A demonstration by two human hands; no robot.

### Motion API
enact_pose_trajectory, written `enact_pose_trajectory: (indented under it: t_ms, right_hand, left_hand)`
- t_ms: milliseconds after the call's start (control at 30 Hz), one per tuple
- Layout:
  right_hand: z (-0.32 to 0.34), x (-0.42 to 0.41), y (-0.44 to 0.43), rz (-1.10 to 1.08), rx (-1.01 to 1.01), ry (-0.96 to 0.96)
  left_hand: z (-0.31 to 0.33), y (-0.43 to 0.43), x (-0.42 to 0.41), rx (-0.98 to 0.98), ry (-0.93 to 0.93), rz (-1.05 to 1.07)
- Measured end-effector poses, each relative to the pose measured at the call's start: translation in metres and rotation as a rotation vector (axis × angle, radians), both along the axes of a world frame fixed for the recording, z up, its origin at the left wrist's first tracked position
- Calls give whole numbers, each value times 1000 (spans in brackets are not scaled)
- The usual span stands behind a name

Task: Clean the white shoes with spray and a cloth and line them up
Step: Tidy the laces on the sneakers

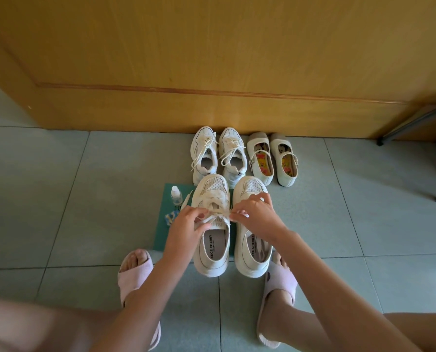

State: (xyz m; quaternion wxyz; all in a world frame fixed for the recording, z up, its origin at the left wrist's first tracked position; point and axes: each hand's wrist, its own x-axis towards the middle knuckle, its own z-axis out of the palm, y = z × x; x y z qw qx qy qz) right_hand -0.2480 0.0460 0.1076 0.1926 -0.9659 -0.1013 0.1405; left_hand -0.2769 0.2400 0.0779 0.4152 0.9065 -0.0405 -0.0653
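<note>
Here the left hand (189,221) and right hand (256,215) pinch limp cream laces (218,213); the white mesh sneaker (215,246) looks light, best lifted at its six-o'clock end.

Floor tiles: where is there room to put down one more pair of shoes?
Bare grey-green tiles lie left of the white lace-up trainers, along the wooden door. More lie right of the cream strap shoes. Crowded: the green mat with clear spray bottle, blue cloth and white mesh shoes.

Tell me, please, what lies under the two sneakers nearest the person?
A green mat shows left of and between the sneakers; their heels overhang onto tile. The mat's part beneath them is covered.
</note>
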Motion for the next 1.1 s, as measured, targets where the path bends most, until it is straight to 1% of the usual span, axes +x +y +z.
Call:
enact_pose_trajectory:
  t_ms: [133, 267, 367, 433, 533, 567, 633, 700, 733, 767, 800, 933, 1033, 1100]
  right_hand:
    - [2, 0, 2, 30, -69, -27]
    - [3, -1, 3, 79, -185, -15]
    - [4, -1, 3, 52, -178, -30]
    - [7, -1, 2, 29, -128, -32]
    - [16, 0, -2, 56, -64, 54]
    - [19, 1, -2, 64, -62, 83]
    - [24, 4, -2, 65, -48, 107]
    - [27, 6, 1, 8, 111, 140]
    - [29, 6, 4, -35, 228, 172]
    - [31, 7, 8, -69, 326, 195]
    - [32, 7, 11, -86, 381, 199]
    - [31, 7, 22, -104, 452, 189]
    - [28, 9, 24, -176, 533, 196]
    - [25, 11, 24, -247, 569, 177]
  left_hand:
    - [7, 7, 7, 57, -113, -3]
    - [12, 9, 11, 165, -66, -53]
    - [10, 13, 9, 184, -11, -66]
    - [13, 15, 10, 84, 48, -22]
    - [24, 16, 19, -145, 158, 61]
    - [28, 15, 22, -217, 209, 71]
    - [36, 9, 25, -419, 351, 113]
    - [38, 2, 26, -640, 476, 148]
    - [39, 0, 26, -721, 507, 145]
    - [36, -2, 27, -756, 514, 134]
    - [35, -4, 26, -757, 509, 124]
    - [31, -9, 25, -638, 416, 153]
    - [27, -11, 28, -571, 341, 106]
    - [27, -13, 30, -573, 312, 109]
